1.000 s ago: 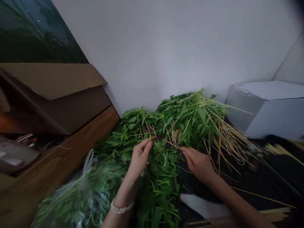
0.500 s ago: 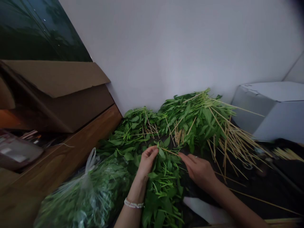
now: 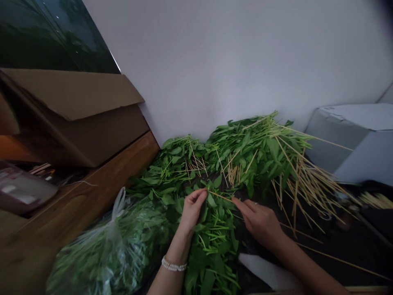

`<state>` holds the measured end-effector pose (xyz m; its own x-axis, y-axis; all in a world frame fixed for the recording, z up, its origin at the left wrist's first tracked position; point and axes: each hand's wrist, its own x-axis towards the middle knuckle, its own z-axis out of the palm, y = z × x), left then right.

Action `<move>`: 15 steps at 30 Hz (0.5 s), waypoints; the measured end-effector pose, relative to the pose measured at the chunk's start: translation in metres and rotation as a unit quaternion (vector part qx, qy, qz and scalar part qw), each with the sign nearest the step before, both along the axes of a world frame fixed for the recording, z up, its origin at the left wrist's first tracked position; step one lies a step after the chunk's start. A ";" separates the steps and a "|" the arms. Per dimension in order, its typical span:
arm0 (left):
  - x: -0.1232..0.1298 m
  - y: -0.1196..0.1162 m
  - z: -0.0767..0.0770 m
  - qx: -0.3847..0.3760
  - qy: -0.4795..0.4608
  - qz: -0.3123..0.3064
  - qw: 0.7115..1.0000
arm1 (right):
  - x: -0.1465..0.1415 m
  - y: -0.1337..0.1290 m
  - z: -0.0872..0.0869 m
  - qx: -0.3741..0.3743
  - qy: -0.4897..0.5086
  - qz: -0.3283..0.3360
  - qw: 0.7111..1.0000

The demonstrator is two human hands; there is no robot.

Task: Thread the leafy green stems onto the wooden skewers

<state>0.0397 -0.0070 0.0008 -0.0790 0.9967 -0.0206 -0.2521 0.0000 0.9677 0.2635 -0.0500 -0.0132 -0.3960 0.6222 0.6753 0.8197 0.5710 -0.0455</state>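
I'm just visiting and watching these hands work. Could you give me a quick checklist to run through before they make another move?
1. Right hand grips the thin stick: ok, fingers closed around its near end.
2. Left hand is at the stick's far end: ok, fingertips pinched, seemingly on a green stem.
3. Stick pierces that stem: cannot tell; the fingers hide it and it is too small.
4. Loose greens within easy reach: ok, just below the hands.
5. Tied plastic bag clear of both hands: ok, it lies left of them.
6. Bundled sticks lie neatly parallel: not ok, they fan out and cross.
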 end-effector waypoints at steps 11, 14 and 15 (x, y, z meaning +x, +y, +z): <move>0.000 -0.001 0.001 -0.010 -0.045 -0.015 0.999 | 0.000 -0.002 0.004 0.008 0.009 0.002 1.000; 0.000 -0.001 0.001 -0.003 -0.059 -0.013 0.998 | 0.000 -0.002 0.004 0.015 0.009 0.000 1.000; 0.001 -0.001 0.000 -0.002 -0.063 -0.012 0.998 | -0.001 -0.002 0.004 0.017 0.010 0.001 1.000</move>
